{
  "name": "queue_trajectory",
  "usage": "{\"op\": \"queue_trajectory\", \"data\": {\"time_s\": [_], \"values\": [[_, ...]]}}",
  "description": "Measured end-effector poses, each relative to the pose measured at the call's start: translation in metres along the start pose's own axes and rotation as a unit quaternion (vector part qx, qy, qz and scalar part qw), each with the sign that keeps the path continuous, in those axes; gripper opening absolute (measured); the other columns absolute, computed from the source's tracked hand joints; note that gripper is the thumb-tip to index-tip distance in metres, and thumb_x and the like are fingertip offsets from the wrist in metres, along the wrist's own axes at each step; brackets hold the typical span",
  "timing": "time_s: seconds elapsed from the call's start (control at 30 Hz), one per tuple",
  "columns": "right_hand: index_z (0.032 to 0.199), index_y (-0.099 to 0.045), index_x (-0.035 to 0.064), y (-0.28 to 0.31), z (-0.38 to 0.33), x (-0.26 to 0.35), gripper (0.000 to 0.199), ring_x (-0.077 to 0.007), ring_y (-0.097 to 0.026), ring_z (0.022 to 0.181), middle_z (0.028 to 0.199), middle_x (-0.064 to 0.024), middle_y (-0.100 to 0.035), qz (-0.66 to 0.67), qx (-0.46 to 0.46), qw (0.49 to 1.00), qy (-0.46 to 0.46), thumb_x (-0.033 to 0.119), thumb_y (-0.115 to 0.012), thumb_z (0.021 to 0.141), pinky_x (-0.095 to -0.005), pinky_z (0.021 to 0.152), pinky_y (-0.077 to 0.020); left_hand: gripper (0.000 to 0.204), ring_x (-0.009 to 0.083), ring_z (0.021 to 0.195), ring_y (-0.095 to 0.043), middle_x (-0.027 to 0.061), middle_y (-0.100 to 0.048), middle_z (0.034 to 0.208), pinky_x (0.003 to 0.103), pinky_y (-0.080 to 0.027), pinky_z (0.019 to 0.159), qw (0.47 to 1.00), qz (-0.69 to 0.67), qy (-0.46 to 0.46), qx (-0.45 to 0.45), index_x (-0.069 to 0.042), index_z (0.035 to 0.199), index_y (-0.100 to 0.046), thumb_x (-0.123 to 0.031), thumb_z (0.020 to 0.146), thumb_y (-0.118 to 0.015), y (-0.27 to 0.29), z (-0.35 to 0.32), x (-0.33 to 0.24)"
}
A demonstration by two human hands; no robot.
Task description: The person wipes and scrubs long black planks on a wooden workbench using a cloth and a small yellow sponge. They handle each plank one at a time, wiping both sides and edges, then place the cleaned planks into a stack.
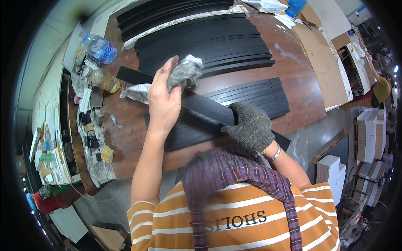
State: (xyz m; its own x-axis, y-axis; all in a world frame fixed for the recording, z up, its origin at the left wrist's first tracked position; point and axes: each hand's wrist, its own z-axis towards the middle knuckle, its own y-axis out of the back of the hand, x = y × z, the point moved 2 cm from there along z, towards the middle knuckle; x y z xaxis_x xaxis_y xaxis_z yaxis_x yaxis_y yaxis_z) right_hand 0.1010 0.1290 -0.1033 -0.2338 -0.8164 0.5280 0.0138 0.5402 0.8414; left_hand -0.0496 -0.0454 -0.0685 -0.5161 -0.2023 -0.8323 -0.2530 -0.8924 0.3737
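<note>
A long black strip (207,107) lies at a slant across my front, from the upper left down past my right hand. My bare left hand (162,104) presses a crumpled grey-white rag (186,72) onto it; part of the cloth sticks out on the hand's left side. Wrapped round the strip farther right is my right hand (251,127), in a dark grey knit glove. Beneath the strip, a row of black strips (261,97) lies side by side, partly hidden by my arms. Beyond it is a larger batch of similar strips (201,42).
The brown table (303,100) carries a clear bottle (101,49) and a bottle of yellowish liquid (104,80) at the left. Small blocks and a yellow sponge-like piece (107,154) line that edge. Stacked white boards (329,171) stand on the floor at the right.
</note>
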Motion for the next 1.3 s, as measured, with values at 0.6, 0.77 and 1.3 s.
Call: {"op": "queue_trajectory", "data": {"time_s": [0.6,0.77,1.3], "values": [[0.107,-0.072,0.0079,0.031,-0.059,-0.034,0.052,-0.038,-0.069,0.092,0.096,-0.0184,-0.071,-0.001,-0.003,0.998,-0.07,0.045,-0.08,0.071,-0.0448,0.079,-0.0547,0.031,0.0221,0.094,-0.071,0.0114,-0.075,0.108,0.032,-0.054,0.083,0.964,0.185,0.059,-0.183,-0.001,0.113,-0.071,0.009,0.084,-0.068,0.166,0.02,0.113],[0.105,-0.072,0.0066,0.021,-0.047,-0.036,0.05,-0.0393,-0.069,0.09,0.094,-0.0201,-0.07,0.017,-0.054,0.993,-0.101,0.043,-0.08,0.071,-0.0454,0.077,-0.0543,0.041,0.0214,0.092,-0.071,0.0108,-0.071,0.108,0.035,-0.058,0.086,0.91,-0.36,0.173,-0.111,0.001,0.121,-0.062,-0.002,0.082,-0.076,0.097,-0.015,0.027],[0.104,-0.073,0.0078,0.016,-0.069,-0.025,0.052,-0.0368,-0.07,0.088,0.09,-0.0165,-0.072,0.049,0.001,0.995,-0.085,0.045,-0.081,0.07,-0.0438,0.078,-0.0556,0.052,0.0283,0.126,-0.056,-0.0009,-0.064,0.133,0.05,-0.045,0.104,0.837,0.482,-0.255,0.05,-0.026,0.121,-0.069,-0.005,0.073,-0.073,0.061,0.014,0.101]]}}
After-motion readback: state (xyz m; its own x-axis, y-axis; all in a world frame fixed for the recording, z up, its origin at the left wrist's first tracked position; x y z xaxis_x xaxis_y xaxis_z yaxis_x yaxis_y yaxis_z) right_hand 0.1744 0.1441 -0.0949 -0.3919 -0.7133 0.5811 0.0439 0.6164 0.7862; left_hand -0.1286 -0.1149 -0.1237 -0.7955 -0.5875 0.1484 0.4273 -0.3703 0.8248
